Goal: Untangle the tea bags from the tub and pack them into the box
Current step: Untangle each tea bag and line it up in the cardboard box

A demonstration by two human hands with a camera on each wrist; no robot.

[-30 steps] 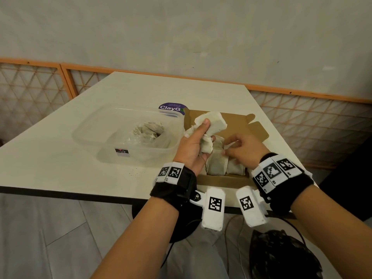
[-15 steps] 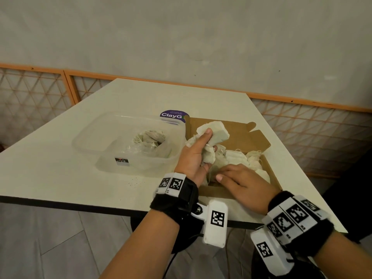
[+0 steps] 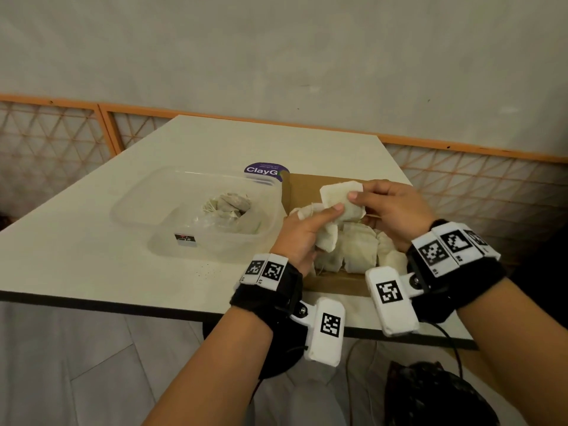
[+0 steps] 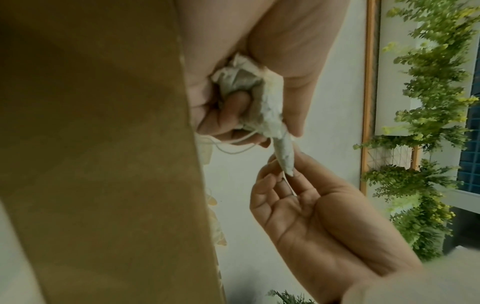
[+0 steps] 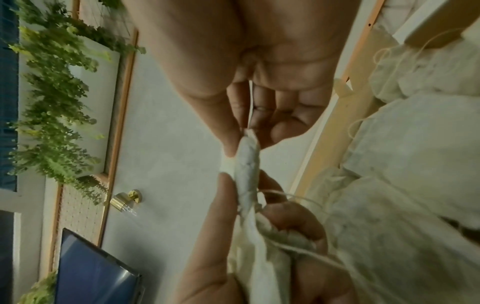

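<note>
A clear plastic tub (image 3: 153,216) stands on the white table and holds a tangle of tea bags (image 3: 229,206). Right of it an open cardboard box (image 3: 335,284) holds several packed tea bags (image 3: 358,250). Above the box my left hand (image 3: 325,218) grips a small bunch of tea bags (image 4: 240,79) with loose strings. One tea bag (image 3: 336,195) sticks up from that bunch. My right hand (image 3: 358,194) pinches its free end between thumb and forefinger, as the right wrist view shows (image 5: 246,139). The box wall (image 4: 103,154) fills the left of the left wrist view.
A purple ClayG label (image 3: 266,172) shows behind the tub. Dark crumbs (image 3: 204,270) lie near the table's front edge (image 3: 123,304). An orange lattice railing (image 3: 476,186) runs behind the table. A dark bag (image 3: 430,395) lies on the floor below.
My right hand has risen from the tea bags at the box's front and now pinches the bag held up by my left hand. The left hand has stayed over the box.
</note>
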